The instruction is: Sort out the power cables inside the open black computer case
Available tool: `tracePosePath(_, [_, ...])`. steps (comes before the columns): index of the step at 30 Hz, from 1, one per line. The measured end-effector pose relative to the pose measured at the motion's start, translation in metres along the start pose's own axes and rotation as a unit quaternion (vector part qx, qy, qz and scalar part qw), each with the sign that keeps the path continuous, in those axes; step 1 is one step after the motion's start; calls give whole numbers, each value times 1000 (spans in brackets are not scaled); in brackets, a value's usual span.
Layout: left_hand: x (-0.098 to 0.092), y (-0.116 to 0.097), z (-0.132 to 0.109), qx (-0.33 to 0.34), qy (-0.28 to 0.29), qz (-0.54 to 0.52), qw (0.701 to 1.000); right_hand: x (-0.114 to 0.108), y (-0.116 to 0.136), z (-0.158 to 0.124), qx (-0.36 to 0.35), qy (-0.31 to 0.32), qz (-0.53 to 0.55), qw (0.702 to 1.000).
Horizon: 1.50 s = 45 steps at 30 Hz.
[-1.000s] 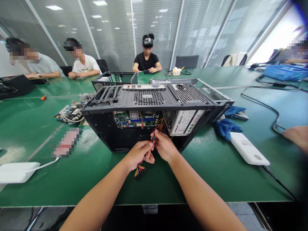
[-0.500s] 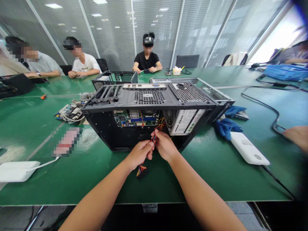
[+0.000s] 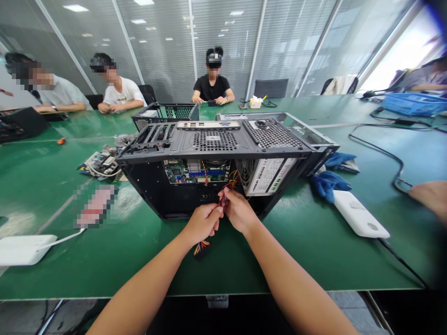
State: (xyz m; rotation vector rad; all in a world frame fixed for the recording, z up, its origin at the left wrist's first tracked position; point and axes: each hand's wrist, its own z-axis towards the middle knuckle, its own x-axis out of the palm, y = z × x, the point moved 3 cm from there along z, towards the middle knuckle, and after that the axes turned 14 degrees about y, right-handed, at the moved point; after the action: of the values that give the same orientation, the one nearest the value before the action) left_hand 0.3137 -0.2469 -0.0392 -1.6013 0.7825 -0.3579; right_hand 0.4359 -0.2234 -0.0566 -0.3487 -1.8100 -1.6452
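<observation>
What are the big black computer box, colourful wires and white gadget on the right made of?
Computer box: probably painted metal, satin dark finish, with thin punched panels. Wires: likely plastic-coated, from their bright colours; finish too small to judge. White gadget: seemingly hard plastic, smooth, with rounded corners.

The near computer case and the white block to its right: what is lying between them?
In the head view, crumpled blue cloth lies between the computer case and the white block, seemingly against the block's end.
</observation>
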Motion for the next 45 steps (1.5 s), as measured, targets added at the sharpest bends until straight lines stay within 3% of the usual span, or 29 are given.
tracePosePath(4, [-2, -7, -3, 12, -48, 142, 989, -2, -1, 1, 2, -12, 5, 1000])
tracePosePath(9, [-3, -10, -4, 50, -105, 281, 953, -2, 2, 1, -7, -16, -8, 1000])
tracePosePath(11, [-3, -7, -2, 38, -87, 251, 963, -2, 3, 1, -6, -12, -10, 1000])
tracePosePath(15, [0, 0, 1, 6, 11, 22, 1000, -2, 0, 1, -1, -3, 0, 1000])
tracePosePath(20, [3, 0, 1, 30, 74, -139, 987, -1, 0, 0, 2, -1, -1, 1000])
tracePosePath(25, [2, 2, 2, 26, 57, -102, 993, 0, 1, 0, 3, -7, -5, 1000])
tracePosePath(29, [0, -2, 0, 25, 3, 54, 998, -1, 1, 0, -1, -9, -4, 1000])
tracePosePath(32, [-1, -7, -2, 32, -49, 180, 982, -2, 1, 1, -3, -13, -12, 1000])
tracePosePath(35, [-1, -9, -2, 44, -71, 228, 970, -3, 0, 2, -7, -20, -13, 1000])
tracePosePath(37, [-1, -6, -1, 35, -58, 184, 981, -3, 0, 2, -5, -22, -8, 1000])
tracePosePath(40, [0, 2, 1, 9, 12, 29, 999, -3, -1, 2, 3, -13, -1, 1000])
tracePosePath(42, [1, 5, 2, 7, 57, -55, 997, -2, -1, 1, 8, -6, -4, 1000])
tracePosePath(45, [1, 7, 3, 12, 80, -89, 993, -1, -1, 0, 11, -1, -9, 1000])
